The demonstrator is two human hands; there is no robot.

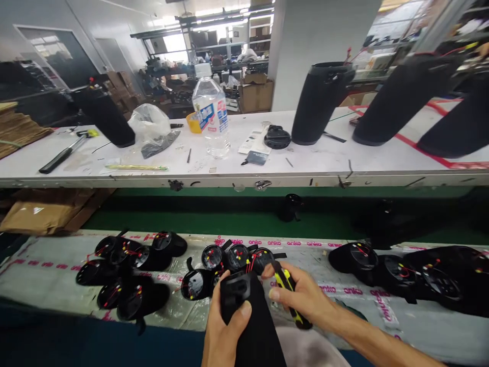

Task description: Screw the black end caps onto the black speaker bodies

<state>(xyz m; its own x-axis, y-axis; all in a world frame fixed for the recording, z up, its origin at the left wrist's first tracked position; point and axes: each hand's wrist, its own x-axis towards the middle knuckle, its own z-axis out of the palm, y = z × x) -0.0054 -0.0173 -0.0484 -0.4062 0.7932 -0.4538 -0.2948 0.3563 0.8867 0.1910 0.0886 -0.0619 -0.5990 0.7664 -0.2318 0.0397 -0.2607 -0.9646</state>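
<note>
From here I see the left hand (229, 326) wrapped around a black cylinder (254, 321), and the right hand (301, 293) gripping a yellow-and-black tool (289, 293) just beside it.

A workshop: cluttered shelving (229, 38), cardboard boxes (255, 97) and 1 long white workbench (252, 165).
</note>
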